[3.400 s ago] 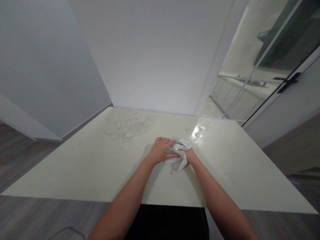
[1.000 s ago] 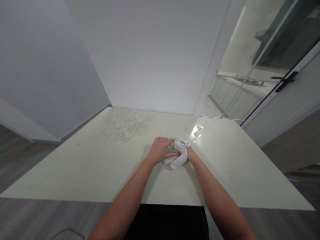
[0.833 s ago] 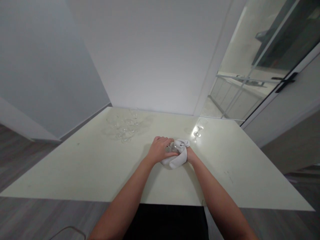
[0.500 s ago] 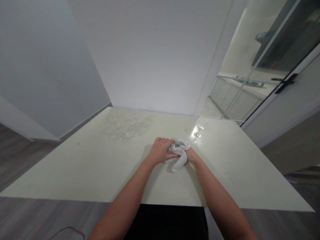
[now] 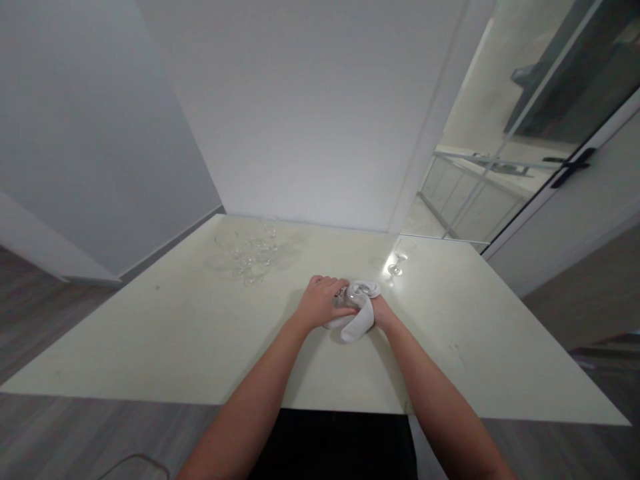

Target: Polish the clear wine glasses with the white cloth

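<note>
My left hand (image 5: 319, 303) is wrapped round a clear glass (image 5: 342, 299) near the middle of the table, thumb towards me and fingers over the far side. Only part of its bowl shows. A white cloth (image 5: 358, 325) is bunched against the glass on the right, one end hanging down towards me. My right hand (image 5: 379, 311) is closed in the cloth, which hides most of its fingers. Whether the cloth reaches inside the glass I cannot tell.
Several clear stemmed glasses (image 5: 256, 257) stand close together at the back left of the pale table (image 5: 150, 340). One stemmed glass (image 5: 395, 268) is on its own at the back right. A white wall (image 5: 310, 120) rises behind the table, with a glazed door (image 5: 505, 160) to the right.
The cloth has shifted slightly around the glass, and its hanging end lies a little further left. Both hands stay in nearly the same place.
</note>
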{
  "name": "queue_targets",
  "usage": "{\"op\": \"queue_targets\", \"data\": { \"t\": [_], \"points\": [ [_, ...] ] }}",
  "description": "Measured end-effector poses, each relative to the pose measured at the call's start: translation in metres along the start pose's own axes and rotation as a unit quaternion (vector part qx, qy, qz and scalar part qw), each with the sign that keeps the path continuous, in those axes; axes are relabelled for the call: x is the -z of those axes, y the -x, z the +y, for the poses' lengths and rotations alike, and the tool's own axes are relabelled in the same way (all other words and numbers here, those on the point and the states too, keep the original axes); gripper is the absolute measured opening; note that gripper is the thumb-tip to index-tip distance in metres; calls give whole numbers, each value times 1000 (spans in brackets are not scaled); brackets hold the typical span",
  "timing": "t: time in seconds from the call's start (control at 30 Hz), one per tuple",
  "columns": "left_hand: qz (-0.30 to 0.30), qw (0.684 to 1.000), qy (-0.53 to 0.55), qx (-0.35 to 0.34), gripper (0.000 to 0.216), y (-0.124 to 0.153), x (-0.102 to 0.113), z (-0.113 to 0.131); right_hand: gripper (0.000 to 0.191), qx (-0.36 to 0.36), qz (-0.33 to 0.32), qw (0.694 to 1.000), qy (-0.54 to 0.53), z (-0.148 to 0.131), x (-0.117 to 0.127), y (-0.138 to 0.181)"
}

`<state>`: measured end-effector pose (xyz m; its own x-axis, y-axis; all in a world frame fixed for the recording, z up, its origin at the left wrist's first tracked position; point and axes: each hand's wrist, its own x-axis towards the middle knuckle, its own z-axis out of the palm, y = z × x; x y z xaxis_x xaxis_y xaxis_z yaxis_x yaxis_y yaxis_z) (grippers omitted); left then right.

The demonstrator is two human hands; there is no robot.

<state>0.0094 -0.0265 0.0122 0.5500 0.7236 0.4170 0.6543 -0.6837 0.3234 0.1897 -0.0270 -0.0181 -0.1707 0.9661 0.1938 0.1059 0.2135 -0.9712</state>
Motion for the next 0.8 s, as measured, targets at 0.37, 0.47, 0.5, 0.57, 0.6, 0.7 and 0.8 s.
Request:
{"op": "queue_targets", "data": {
  "t": [0.37,0.47,0.5,0.57,0.6,0.7,0.8],
  "points": [
    [-2,1000,17,-14,67,2,-1,6,35,40,-81,993,-73,-17,1,3],
    [-4,1000,15,-9,69,2,-2,5,32,39,-97,992,-68,-16,3,1],
    [-4,1000,14,-5,69,2,-2,5,32,36,-102,992,-67,-16,4,0],
    [-1,1000,8,7,70,1,-2,5,33,33,-109,991,-73,-15,5,-1],
    [3,1000,4,14,70,1,-2,6,34,31,-107,991,-77,-14,5,-1],
    [27,999,-5,38,67,0,-2,8,33,26,-63,994,-90,-11,6,-2],
    [69,995,12,73,63,-1,-1,6,28,12,19,994,-109,-6,8,-3]
  ]
}}
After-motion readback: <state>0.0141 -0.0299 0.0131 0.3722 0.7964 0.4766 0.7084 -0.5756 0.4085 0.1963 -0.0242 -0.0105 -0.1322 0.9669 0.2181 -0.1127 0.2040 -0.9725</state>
